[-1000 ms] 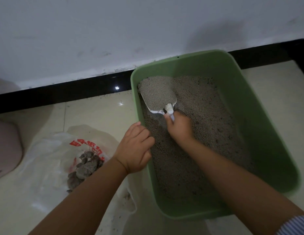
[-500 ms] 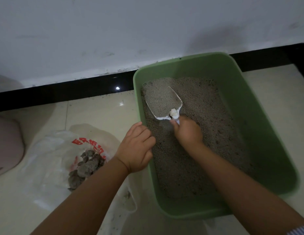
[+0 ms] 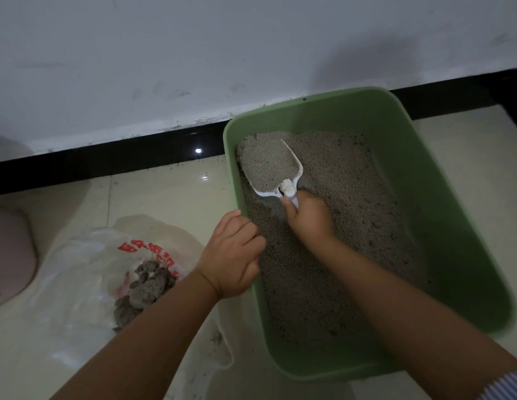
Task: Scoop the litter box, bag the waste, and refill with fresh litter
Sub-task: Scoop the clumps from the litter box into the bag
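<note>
Glossy cream floor tiles (image 3: 153, 197) met a black skirting under a scuffed white wall. At three o'clock sat the green plastic litter box (image 3: 442, 215), rounded, full of grainy grey litter (image 3: 352, 226). Right hand (image 3: 307, 222) clamped the white scoop (image 3: 273, 168), heaped. Left hand (image 3: 232, 258) curled over the rim. At eight o'clock, a crinkled bag (image 3: 87, 255) held clumps (image 3: 146, 290); red print unreadable.

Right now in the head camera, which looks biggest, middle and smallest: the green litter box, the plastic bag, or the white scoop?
1. green litter box, biggest.
2. plastic bag, crumpled on the floor.
3. white scoop, smallest, held by the right hand.
</note>
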Demonstrator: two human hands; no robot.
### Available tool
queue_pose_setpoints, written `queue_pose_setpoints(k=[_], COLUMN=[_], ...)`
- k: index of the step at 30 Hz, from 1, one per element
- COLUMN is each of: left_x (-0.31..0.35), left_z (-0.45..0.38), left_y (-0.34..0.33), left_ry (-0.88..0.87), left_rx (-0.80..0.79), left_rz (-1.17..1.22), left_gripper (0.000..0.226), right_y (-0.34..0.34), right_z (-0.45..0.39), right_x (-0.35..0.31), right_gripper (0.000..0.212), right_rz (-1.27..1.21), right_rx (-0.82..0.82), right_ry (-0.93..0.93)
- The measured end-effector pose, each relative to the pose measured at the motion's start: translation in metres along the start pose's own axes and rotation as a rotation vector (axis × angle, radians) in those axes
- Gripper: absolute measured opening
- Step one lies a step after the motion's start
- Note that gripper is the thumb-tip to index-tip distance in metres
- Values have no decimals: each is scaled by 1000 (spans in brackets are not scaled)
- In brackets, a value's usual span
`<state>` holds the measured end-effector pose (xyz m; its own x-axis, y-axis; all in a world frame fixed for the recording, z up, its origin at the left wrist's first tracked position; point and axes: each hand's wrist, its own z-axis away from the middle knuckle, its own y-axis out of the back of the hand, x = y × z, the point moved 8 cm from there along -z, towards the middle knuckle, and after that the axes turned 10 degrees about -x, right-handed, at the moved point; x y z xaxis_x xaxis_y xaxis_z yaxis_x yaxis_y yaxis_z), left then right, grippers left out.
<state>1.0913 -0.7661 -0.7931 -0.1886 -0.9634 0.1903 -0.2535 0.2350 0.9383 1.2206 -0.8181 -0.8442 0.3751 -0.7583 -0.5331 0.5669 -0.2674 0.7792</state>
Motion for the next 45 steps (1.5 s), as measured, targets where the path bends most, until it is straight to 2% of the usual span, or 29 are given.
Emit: queue_pose_setpoints(k=[8,20,32,45], left_x=[1,1,1,1], left_z=[1,1,2,0], left_y=[1,2,1,2], left_ry=[13,16,18,39], left_rx=[-7,-10,-27,-35], left_rz=[-8,-22,-45,-46], left_gripper=[8,9,10,11], right_y=[-5,-13,-17,12], right_z=[3,1,2,20], right_x=[-9,2,-3,13], right_gripper=[39,39,38,31], right_rz=[-143,-265,-279,-263], right_rx=[70,22,84,152], right_ry=[38,-3,-11,48])
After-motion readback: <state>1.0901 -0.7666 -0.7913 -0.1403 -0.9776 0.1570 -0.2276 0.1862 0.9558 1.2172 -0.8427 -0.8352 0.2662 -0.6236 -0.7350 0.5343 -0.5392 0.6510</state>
